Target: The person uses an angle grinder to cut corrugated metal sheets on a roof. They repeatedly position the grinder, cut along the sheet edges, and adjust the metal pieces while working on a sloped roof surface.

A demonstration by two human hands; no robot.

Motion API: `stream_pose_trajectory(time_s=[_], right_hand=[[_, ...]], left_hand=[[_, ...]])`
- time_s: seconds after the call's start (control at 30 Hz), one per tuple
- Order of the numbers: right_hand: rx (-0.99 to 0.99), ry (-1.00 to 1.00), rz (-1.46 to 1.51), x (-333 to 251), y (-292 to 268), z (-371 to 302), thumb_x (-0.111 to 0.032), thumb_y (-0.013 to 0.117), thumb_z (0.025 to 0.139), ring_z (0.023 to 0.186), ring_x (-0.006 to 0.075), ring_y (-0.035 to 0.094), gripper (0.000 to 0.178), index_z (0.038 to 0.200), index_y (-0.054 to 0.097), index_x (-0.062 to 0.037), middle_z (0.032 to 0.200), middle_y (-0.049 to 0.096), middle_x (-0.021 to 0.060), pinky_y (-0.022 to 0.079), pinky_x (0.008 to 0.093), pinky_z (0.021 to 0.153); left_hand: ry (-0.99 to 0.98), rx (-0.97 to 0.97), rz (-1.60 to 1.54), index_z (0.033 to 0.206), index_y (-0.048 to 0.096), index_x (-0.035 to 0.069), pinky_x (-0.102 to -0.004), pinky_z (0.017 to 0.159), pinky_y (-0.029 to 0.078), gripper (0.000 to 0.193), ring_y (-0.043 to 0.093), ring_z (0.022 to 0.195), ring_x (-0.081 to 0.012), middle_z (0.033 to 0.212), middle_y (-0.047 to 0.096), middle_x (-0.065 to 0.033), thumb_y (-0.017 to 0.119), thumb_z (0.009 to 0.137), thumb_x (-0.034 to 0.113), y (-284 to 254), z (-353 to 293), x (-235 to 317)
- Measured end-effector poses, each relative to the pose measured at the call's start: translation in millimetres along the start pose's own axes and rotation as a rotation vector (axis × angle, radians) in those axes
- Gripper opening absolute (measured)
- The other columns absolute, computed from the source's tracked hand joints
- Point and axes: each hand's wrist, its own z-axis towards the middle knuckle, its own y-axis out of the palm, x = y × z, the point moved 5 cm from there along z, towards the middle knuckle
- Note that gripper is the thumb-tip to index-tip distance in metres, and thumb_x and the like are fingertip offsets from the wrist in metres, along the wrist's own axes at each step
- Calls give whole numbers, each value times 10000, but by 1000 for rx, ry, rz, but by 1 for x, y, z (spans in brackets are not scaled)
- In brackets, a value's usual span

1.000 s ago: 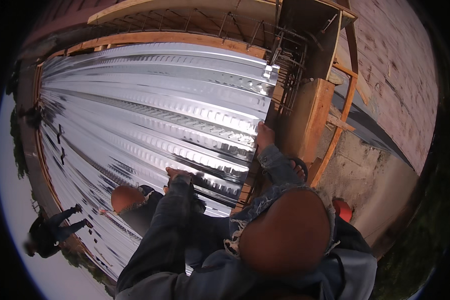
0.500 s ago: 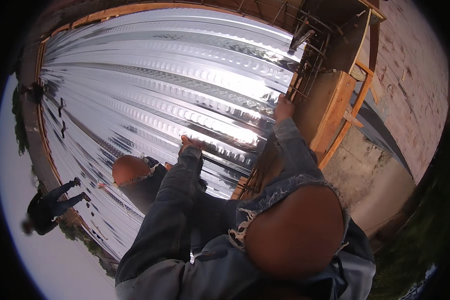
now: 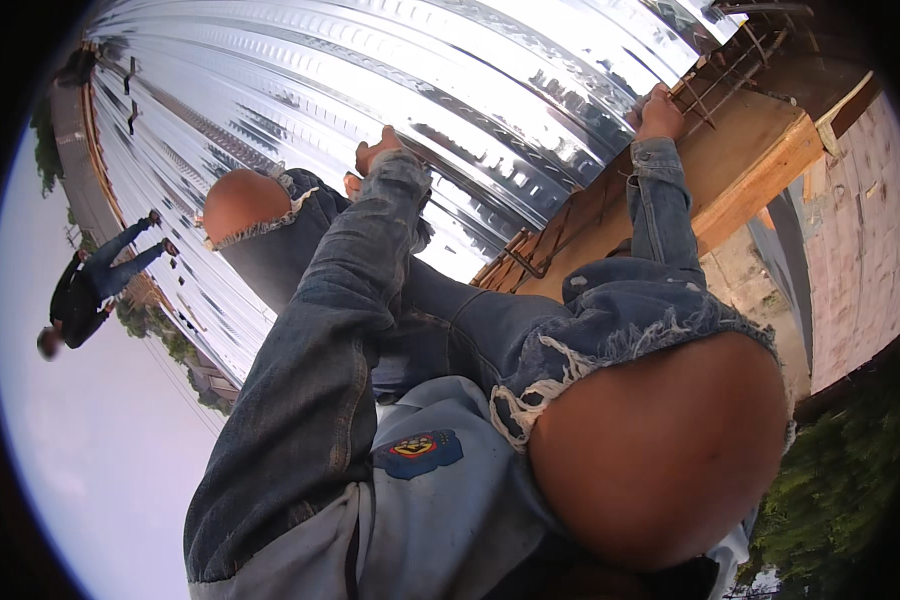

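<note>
My left hand point(image 3: 374, 156) reaches out from a denim sleeve and rests on a shiny corrugated metal sheet point(image 3: 390, 70) that fills the upper view; its fingers are mostly hidden. My right hand point(image 3: 659, 110) is closed over the sheet's right edge, right beside rusty steel bars point(image 3: 730, 75). Both bare knees poke through torn jeans, the left knee point(image 3: 242, 204) below my left hand and the right knee point(image 3: 660, 450) large in the foreground.
A wooden formwork beam point(image 3: 760, 160) runs along the sheet's right edge, with a brick wall point(image 3: 855, 230) beyond and a drop to the ground between them. Another person in dark clothes point(image 3: 90, 290) stands on the decking at far left. Trees point(image 3: 830, 490) are lower right.
The view has swung closer over the sheet and my knees have grown larger in it. Both arms stretch farther up; my right hand stays at the sheet's right edge.
</note>
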Motion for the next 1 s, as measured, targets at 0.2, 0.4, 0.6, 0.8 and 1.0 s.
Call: stream_pose_trajectory(time_s=[0.2,0.4,0.6,0.8,1.0], right_hand=[[-22,-2,46,14,15,-9,-332,531,923,483,116,451,304,745,522,-86,625,489,4,407,282,393],[-163,316,-3,42,-11,-51,-609,581,775,1034,280,550,835,1173,506,120,1199,526,237,444,382,854],[-20,269,222,39,18,-96,-361,711,749,1124,305,471,739,1207,437,152,1242,474,261,378,400,922],[-197,357,397,7,19,-102,-291,684,771,855,258,558,484,1031,531,88,1035,543,175,474,444,653],[-161,240,245,1,14,-111,-346,682,814,816,198,520,431,987,619,44,924,601,118,412,432,743]], left_hand=[[595,-171,1321,1443,49,46,-472,1061,289,1272,105,1349,-451,1449,47,-308,735,561,653,26,-12,-35],[493,-168,1397,1423,-108,26,-533,1101,-6,1405,-142,1343,-470,1429,-124,-351,765,519,653,39,-30,-36],[596,-121,1372,1438,-43,56,-580,1080,116,1405,-62,1334,-519,1429,-54,-364,819,474,605,45,-14,-40],[695,-71,1379,1415,-37,13,-534,1105,69,1394,10,1350,-481,1417,10,-377,806,488,623,55,-23,-28],[684,7,1445,1423,-43,22,-538,1094,152,1394,65,1351,-477,1419,40,-371,781,494,653,44,-35,-21]])
